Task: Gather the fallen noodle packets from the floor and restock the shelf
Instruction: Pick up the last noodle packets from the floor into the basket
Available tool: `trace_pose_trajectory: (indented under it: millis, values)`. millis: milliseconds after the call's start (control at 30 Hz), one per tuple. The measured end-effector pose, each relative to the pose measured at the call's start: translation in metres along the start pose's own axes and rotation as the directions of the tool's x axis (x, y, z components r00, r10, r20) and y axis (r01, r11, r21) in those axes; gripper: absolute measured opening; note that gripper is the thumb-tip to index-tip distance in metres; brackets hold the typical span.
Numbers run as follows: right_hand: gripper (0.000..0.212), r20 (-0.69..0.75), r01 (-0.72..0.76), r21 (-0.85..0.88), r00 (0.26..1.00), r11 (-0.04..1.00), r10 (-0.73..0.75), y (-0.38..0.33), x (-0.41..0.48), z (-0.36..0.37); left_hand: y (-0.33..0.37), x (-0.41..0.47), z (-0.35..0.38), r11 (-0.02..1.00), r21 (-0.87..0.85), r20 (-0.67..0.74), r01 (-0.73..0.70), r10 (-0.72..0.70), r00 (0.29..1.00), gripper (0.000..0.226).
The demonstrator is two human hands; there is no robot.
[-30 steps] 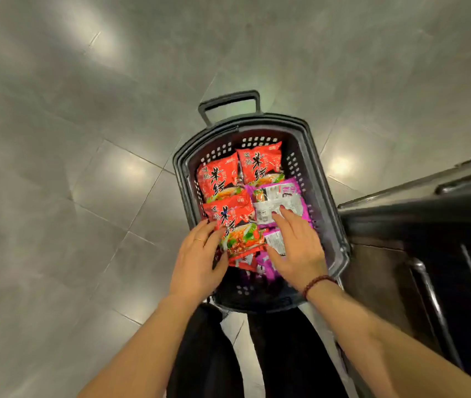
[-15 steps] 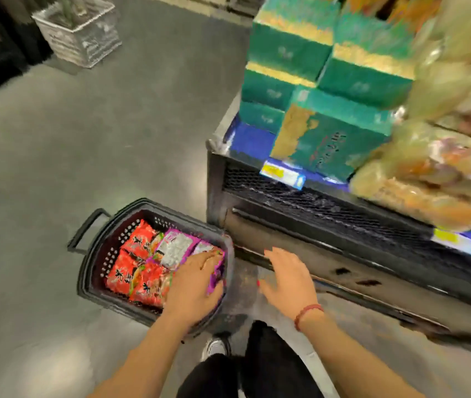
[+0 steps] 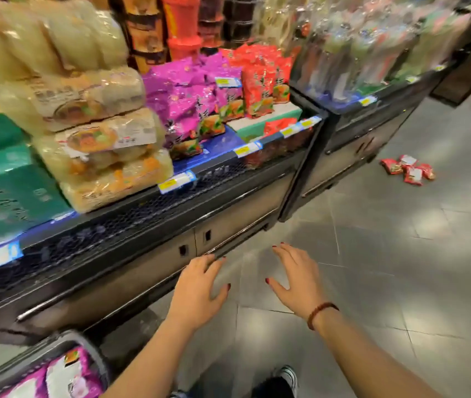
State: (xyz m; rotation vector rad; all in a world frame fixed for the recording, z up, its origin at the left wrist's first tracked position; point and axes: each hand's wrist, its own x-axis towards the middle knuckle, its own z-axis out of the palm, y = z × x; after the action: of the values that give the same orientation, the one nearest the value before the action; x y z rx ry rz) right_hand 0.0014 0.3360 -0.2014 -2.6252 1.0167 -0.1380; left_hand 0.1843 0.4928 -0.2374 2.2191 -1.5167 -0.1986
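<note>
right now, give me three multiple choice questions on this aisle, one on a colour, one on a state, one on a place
1. The basket shows packets coloured: A) green B) purple C) blue
2. The left hand and right hand are: A) both open and empty B) both gripping the basket C) each holding a packet
3. The red packets on the floor lie: A) beside the basket B) far right, near the next shelf unit C) under the hands

Answers: 1 B, purple wrappers fill its visible corner. 2 A, the fingers are spread straight over the tiles, holding nothing. 3 B, they sit on the tiles well away from both hands.
</note>
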Motion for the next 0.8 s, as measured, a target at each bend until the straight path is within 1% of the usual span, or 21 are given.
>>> trace_pose_trajectory:
  millis: [100,200,333,433,500,567,633,700,800]
  values:
    - [0.067,-0.058,-0.144,0.057,0.987,0.988,0.147,0.077,-0.022,-0.029,0.065,0.048,0.032,0.991,-0.031,0.035,-0.132,0.133,0.99,0.056]
    - [0.064,-0.106,-0.253,0.099,0.959,0.962,0.263,0.15,-0.043,-0.06,0.134,0.091,0.067,0.968,-0.048,0.064,-0.248,0.25,0.966,0.054]
    - [0.064,-0.154,-0.372,0.134,0.908,0.918,0.391,0.234,-0.064,-0.098,0.222,0.144,0.112,0.941,-0.088,0.127,-0.327,0.336,0.933,0.054]
    - [0.067,-0.192,-0.446,0.156,0.861,0.881,0.47,0.286,-0.076,-0.12,0.278,0.177,0.135,0.913,-0.106,0.14,-0.394,0.406,0.903,0.054]
    - [0.072,-0.19,-0.504,0.162,0.828,0.848,0.528,0.315,-0.081,-0.132,0.308,0.199,0.148,0.883,-0.119,0.16,-0.453,0.468,0.869,0.053]
    - [0.078,-0.222,-0.537,0.183,0.794,0.824,0.566,0.342,-0.083,-0.142,0.331,0.225,0.161,0.851,-0.106,0.184,-0.514,0.525,0.831,0.054]
    - [0.073,-0.243,-0.569,0.199,0.76,0.798,0.602,0.368,-0.08,-0.151,0.351,0.254,0.174,0.834,-0.097,0.212,-0.543,0.551,0.807,0.054]
    - [0.065,-0.224,-0.6,0.209,0.74,0.773,0.635,0.394,-0.073,-0.161,0.37,0.285,0.188,0.818,-0.097,0.222,-0.567,0.573,0.789,0.056]
    - [0.065,-0.222,-0.628,0.211,0.716,0.749,0.662,0.44,-0.053,-0.172,0.399,0.336,0.209,0.799,-0.095,0.243,-0.594,0.597,0.765,0.058]
